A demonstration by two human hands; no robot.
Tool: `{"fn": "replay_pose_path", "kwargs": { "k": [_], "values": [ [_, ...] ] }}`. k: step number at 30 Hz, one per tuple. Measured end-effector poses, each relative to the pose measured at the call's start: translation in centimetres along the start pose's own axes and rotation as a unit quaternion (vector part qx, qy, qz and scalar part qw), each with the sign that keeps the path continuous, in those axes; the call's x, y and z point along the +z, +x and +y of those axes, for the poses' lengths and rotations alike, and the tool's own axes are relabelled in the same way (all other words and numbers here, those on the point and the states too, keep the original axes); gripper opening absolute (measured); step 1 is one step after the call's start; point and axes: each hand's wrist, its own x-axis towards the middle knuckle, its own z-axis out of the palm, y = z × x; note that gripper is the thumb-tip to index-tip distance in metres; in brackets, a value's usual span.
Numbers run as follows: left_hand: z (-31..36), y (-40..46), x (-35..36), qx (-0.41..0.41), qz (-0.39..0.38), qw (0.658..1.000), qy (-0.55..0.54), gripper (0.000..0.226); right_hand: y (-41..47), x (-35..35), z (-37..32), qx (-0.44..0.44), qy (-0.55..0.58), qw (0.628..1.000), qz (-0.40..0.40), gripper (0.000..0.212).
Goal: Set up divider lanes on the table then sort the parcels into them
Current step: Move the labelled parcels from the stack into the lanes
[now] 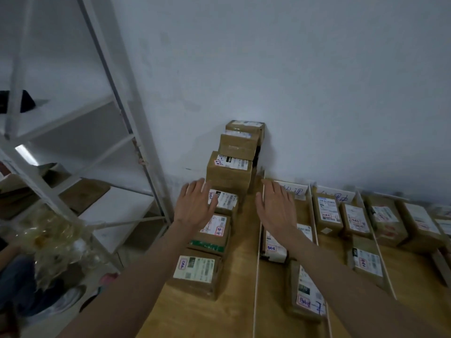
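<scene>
Brown cardboard parcels with white labels lie in lanes on a wooden table (241, 276). A tall stack of parcels (230, 172) stands against the wall at the back of the left lane, with more parcels (197, 272) in a row in front of it. My left hand (195, 203) reaches forward with straight fingers, over a labelled parcel just left of the stack. My right hand (275, 206) is stretched out flat to the right of the stack, above the second lane. Thin white dividers (257, 264) separate the lanes. Both hands hold nothing.
A white metal shelf rack (102, 147) stands left of the table, with crumpled clear plastic (56, 240) below it. Handwritten paper lane signs (296, 191) lean on the wall. More parcels (353, 219) fill the lanes to the right.
</scene>
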Motion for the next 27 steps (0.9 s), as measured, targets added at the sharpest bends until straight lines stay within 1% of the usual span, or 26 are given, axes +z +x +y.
{"fn": "replay_pose_path", "kwargs": {
  "k": [4, 10, 15, 20, 23, 25, 27],
  "values": [
    [0.1, 4.5, -0.9, 0.011, 0.029, 0.999, 0.006, 0.054, 4.0, 0.5, 0.3, -0.004, -0.001, 1.000, 0.002, 0.037],
    [-0.6, 11.2, -1.2, 0.032, 0.039, 0.999, 0.003, 0.052, 10.1, 1.8, 0.0, -0.004, 0.000, 1.000, 0.009, 0.037],
    [-2.2, 18.1, -0.2, 0.041, 0.052, 0.998, -0.007, 0.051, 16.2, 4.0, -0.1, 0.025, -0.007, 1.000, 0.003, 0.040],
    [-3.2, 24.8, 1.7, 0.039, 0.052, 0.998, -0.014, 0.052, 21.9, 7.1, 0.4, 0.047, -0.007, 0.999, -0.014, 0.035],
    [-3.2, 27.7, 3.0, 0.028, 0.044, 0.998, -0.039, 0.053, 24.1, 8.7, 0.8, 0.062, 0.002, 0.998, -0.022, 0.030],
    [-2.7, 29.1, 3.6, 0.010, 0.035, 0.996, -0.079, 0.053, 25.2, 9.6, 1.0, 0.090, 0.028, 0.995, -0.031, 0.031],
    [-2.2, 30.3, 4.2, -0.038, 0.006, 0.989, -0.140, 0.056, 26.0, 10.4, 1.2, 0.125, 0.070, 0.989, -0.045, 0.035]
  ]
}}
